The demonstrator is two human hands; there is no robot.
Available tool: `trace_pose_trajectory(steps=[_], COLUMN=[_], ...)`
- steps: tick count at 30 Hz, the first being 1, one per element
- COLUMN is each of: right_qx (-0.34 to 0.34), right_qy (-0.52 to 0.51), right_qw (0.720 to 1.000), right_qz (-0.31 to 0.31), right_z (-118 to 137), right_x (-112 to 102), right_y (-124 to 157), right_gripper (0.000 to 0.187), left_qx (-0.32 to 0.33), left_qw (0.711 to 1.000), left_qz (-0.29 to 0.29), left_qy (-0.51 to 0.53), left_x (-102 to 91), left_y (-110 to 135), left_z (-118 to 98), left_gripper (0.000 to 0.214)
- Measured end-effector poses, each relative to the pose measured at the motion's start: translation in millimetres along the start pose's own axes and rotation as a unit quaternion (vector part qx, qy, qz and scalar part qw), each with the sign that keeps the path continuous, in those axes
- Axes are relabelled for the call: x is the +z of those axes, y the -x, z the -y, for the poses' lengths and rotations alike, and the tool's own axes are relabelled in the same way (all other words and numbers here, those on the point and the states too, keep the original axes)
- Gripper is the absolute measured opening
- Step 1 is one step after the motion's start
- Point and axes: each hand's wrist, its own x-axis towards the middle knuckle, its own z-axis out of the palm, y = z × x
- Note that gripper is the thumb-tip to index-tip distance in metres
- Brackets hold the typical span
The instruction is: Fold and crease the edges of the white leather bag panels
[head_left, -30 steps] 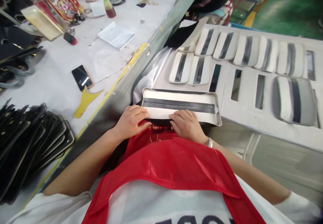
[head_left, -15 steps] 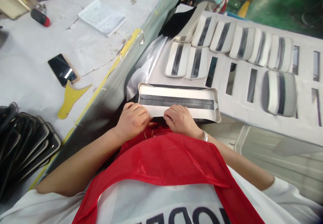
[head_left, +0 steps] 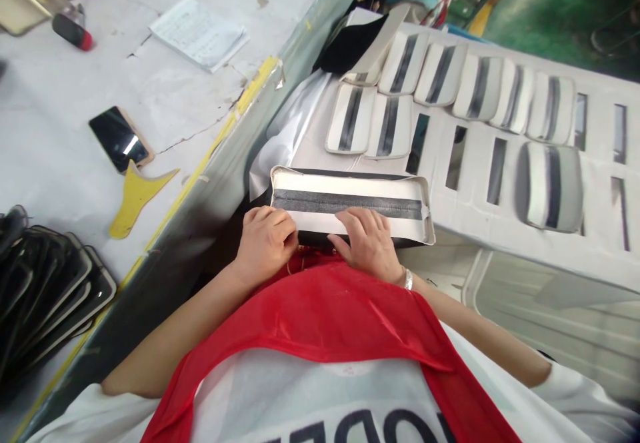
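Observation:
A long white case piece (head_left: 350, 203) with a dark grey strip down its middle lies crosswise in front of me, over a black underside. My left hand (head_left: 265, 240) grips its near left edge, fingers curled over the rim. My right hand (head_left: 367, 240) presses on the near edge at the middle, fingers bent down onto the white lining. Both hands rest against my red apron (head_left: 320, 316).
A white slotted rack (head_left: 500, 163) to the right carries several similar white pieces (head_left: 440, 76). On the white table to the left lie a phone (head_left: 119, 140), a yellow scraper (head_left: 134, 196), a paper pad (head_left: 200, 33) and stacked black cases (head_left: 45, 290).
The view has shifted down and left. My right hand slid slightly right along the near edge and its fingers moved further onto the lining; the left hand stays on its corner.

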Motion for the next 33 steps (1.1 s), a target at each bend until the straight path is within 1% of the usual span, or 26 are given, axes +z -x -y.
trace_pose_trajectory(steps=[2, 4, 6, 8, 14, 16, 21, 25, 29, 31, 33], right_qx=[-0.050, -0.089, -0.101, -0.105, -0.151, -0.155, -0.150, -0.184, -0.199, -0.198, -0.201], right_qy=[0.002, 0.003, 0.009, 0.017, 0.025, 0.026, 0.033, 0.016, 0.041, 0.062, 0.069], right_qw=[0.999, 0.996, 0.994, 0.993, 0.987, 0.986, 0.986, 0.980, 0.976, 0.976, 0.975], right_qz=[-0.005, 0.018, 0.043, 0.053, 0.053, 0.058, 0.066, 0.072, 0.078, 0.073, 0.068], right_z=[-9, -14, -15, -13, -7, -6, 0, 13, 29, 31, 26], right_x=[1, 2, 2, 3, 11, 14, 16, 26, 36, 35, 30], right_y=[17, 31, 38, 40, 35, 33, 27, 10, -8, -9, -5], right_gripper=[0.029, 0.033, 0.039, 0.043, 0.051, 0.052, 0.054, 0.060, 0.054, 0.052, 0.054], left_qx=[-0.004, -0.007, -0.014, -0.021, -0.017, -0.018, -0.013, 0.000, 0.005, 0.010, 0.017], left_qw=[1.000, 1.000, 0.999, 0.998, 0.993, 0.993, 0.995, 0.997, 0.998, 0.998, 0.999], left_qz=[-0.006, -0.016, -0.026, -0.034, -0.069, -0.073, -0.059, -0.052, -0.044, -0.040, -0.036], left_qy=[0.009, 0.020, 0.035, 0.054, 0.093, 0.094, 0.082, 0.054, 0.044, 0.039, 0.027], left_x=[-0.2, 0.1, 1.1, 2.9, 6.6, 6.3, 6.5, 7.7, 5.9, 5.1, 5.7], left_y=[1, 1, 2, 3, 5, 5, 5, 6, 6, 5, 4], left_z=[-2, -3, -3, -3, 1, 1, 0, 2, 6, 5, 2], left_gripper=[0.014, 0.015, 0.016, 0.017, 0.018, 0.018, 0.020, 0.021, 0.023, 0.024, 0.024])
